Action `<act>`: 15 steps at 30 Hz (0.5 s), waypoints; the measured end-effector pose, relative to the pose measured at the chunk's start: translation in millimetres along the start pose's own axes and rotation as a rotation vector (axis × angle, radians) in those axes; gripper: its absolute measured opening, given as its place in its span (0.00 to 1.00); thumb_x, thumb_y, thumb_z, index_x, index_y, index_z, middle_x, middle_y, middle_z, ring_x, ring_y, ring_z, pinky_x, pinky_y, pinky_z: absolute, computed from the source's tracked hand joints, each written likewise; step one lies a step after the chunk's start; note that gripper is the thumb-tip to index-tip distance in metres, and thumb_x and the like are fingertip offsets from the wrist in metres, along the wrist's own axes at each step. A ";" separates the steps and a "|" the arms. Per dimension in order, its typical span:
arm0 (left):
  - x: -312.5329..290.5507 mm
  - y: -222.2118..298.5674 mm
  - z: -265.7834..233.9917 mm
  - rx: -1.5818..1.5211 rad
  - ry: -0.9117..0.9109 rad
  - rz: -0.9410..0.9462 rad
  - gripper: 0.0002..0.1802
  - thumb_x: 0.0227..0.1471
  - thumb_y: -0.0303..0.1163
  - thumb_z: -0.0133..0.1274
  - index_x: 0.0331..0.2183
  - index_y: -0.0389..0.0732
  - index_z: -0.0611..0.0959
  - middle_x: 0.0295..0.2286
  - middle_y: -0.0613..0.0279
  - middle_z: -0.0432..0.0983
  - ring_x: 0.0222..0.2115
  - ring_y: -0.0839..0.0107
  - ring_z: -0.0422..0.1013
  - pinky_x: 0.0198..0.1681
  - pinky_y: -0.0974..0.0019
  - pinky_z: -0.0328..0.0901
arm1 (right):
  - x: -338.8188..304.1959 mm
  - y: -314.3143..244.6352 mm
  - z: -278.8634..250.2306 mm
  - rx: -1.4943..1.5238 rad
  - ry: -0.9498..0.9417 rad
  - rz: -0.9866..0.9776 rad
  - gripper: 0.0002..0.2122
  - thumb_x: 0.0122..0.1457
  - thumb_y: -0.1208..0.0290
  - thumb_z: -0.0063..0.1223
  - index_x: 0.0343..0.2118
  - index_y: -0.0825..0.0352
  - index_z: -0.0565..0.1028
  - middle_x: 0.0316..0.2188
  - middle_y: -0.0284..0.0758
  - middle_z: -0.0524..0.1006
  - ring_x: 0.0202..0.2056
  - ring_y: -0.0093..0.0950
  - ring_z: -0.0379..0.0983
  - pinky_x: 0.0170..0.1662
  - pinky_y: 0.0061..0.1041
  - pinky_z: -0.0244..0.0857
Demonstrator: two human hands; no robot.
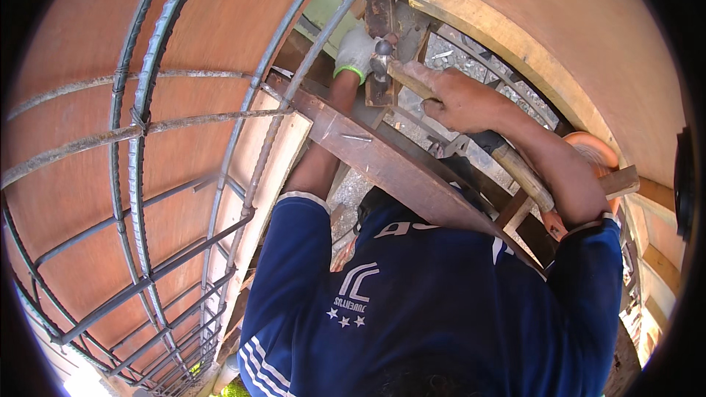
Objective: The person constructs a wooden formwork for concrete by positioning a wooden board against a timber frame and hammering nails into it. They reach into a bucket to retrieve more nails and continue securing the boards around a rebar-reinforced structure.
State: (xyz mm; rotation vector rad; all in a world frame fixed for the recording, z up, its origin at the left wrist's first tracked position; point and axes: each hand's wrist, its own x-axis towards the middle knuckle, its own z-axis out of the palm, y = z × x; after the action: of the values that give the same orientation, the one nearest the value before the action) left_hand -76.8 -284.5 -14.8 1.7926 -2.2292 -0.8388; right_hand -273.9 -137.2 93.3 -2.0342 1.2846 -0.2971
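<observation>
My right hand point(467, 99) is bare and closed around the wooden handle of a hammer point(407, 78). The hammer's metal head lies over a short upright wooden board point(380, 4) at the top centre. Beside that head is my left hand point(356, 53), in a whitish glove with a green cuff. Its fingers are largely hidden behind the board and hammer, so what they hold, if anything, does not show. A brown timber beam point(382, 158) crosses slantwise in front of my chest, with a nail point(357, 137) lying on it.
Tied steel rebar point(140, 117) stands at the left before plywood panels point(191, 37). A curved plywood form point(566, 7) rises at the right. Under my right forearm is a wooden-handled tool point(522, 176); near my elbow, a round orange object point(596, 145). Gravelly ground point(456, 59) shows between the timbers.
</observation>
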 end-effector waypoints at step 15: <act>-13.2 2.4 -3.8 -0.025 0.068 -0.087 0.28 0.44 0.51 0.61 0.36 0.34 0.85 0.35 0.36 0.79 0.41 0.42 0.75 0.44 0.51 0.70 | 5.6 -7.5 -18.0 0.228 -0.016 0.156 0.33 0.61 0.76 0.49 0.69 0.55 0.53 0.29 0.42 0.75 0.20 0.25 0.72 0.27 0.27 0.69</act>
State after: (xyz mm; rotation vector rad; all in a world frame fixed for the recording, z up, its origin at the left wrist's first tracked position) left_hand -73.6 -273.1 -7.5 1.8891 -2.1036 -0.8056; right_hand -275.4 -148.0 110.5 -1.7324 1.3271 -0.3376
